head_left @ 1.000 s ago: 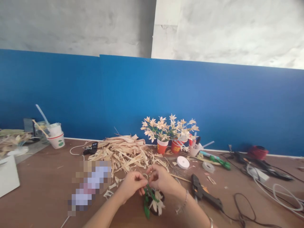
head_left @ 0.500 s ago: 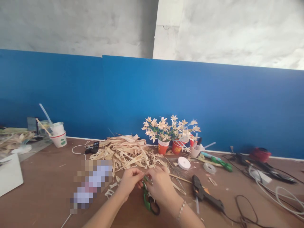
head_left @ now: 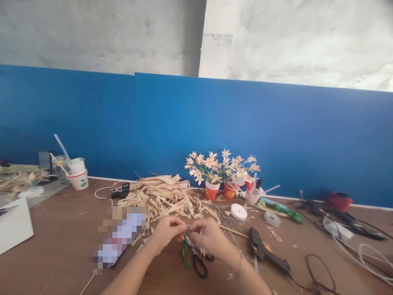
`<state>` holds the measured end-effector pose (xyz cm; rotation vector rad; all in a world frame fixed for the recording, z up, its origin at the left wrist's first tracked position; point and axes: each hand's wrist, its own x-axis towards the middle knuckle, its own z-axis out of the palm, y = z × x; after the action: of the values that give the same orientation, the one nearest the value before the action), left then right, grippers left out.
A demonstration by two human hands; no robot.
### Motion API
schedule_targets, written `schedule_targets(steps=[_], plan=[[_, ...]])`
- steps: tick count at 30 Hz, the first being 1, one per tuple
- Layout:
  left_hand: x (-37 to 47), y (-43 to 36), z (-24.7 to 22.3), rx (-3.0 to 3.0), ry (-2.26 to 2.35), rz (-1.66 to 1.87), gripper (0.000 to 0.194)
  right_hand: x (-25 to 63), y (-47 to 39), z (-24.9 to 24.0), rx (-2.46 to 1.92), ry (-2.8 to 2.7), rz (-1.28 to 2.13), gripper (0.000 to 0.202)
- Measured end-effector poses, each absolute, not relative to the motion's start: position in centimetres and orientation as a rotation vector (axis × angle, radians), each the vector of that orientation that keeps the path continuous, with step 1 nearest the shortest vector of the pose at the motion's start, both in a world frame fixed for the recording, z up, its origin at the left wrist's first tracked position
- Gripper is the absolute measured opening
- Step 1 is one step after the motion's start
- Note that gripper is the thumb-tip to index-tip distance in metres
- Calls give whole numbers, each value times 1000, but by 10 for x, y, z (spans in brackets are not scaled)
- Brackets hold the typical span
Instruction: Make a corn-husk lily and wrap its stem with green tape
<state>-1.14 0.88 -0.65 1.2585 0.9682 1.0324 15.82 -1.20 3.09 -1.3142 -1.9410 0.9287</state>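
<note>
My left hand (head_left: pixel 168 234) is closed in a pinch on a thin green strip (head_left: pixel 185 253), whose loose end hangs below the fingertips. Close beside it on the right, my right hand (head_left: pixel 206 237) pinches the strip's upper part, the fingertips of both hands nearly touching. Scissors with black handles (head_left: pixel 200 266) lie on the brown table (head_left: pixel 166 278) under my right hand, their blades partly hidden by it. A heap of dry, pale husk strips (head_left: pixel 166 194) spreads just beyond my hands.
Paper cups (head_left: pixel 211 191) with pale artificial flowers (head_left: pixel 215 162) stand behind the heap. To the right are a white ribbon roll (head_left: pixel 238 212), clear tape (head_left: pixel 272 218), a black glue gun (head_left: pixel 267 254) and cables. On the left lie a blurred-out phone (head_left: pixel 121 239) and a white cup (head_left: pixel 78 179).
My right hand has turned and its fingers have drawn back into a pinch. The green strip's end has swung left, away from the scissors, whose handles show more.
</note>
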Motion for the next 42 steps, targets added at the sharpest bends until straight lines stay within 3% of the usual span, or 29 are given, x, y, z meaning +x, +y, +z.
schedule_targets(steps=[4, 8, 10, 13, 17, 25, 31, 38, 42], plan=[[-10, 2, 0, 1287, 868, 1001, 21, 169, -5, 28, -1174, -1540, 1693, 15], [-9, -2, 4, 1315, 823, 1018, 22, 169, -5, 28, -1143, -1455, 1880, 18], [-8, -1, 3, 1333, 870, 1046, 23, 164, -8, 29, -1221, -1611, 1638, 18], [-6, 2, -1, 1340, 961, 1084, 25, 154, -16, 31, -1368, -1925, 930, 21], [-3, 5, -8, 1325, 1000, 1097, 27, 145, -24, 31, -1432, -2141, 177, 7], [-10, 10, -8, 1280, 936, 1012, 20, 150, -23, 34, -1379, -2226, -11, 19], [-11, 10, -8, 1297, 979, 971, 22, 152, -19, 35, -1369, -2124, 284, 21], [-13, 8, 0, 1380, 939, 983, 17, 163, -6, 31, -1204, -1707, 1382, 14], [-13, 5, 3, 1336, 920, 986, 20, 166, -7, 38, -1109, -1468, 1729, 18]])
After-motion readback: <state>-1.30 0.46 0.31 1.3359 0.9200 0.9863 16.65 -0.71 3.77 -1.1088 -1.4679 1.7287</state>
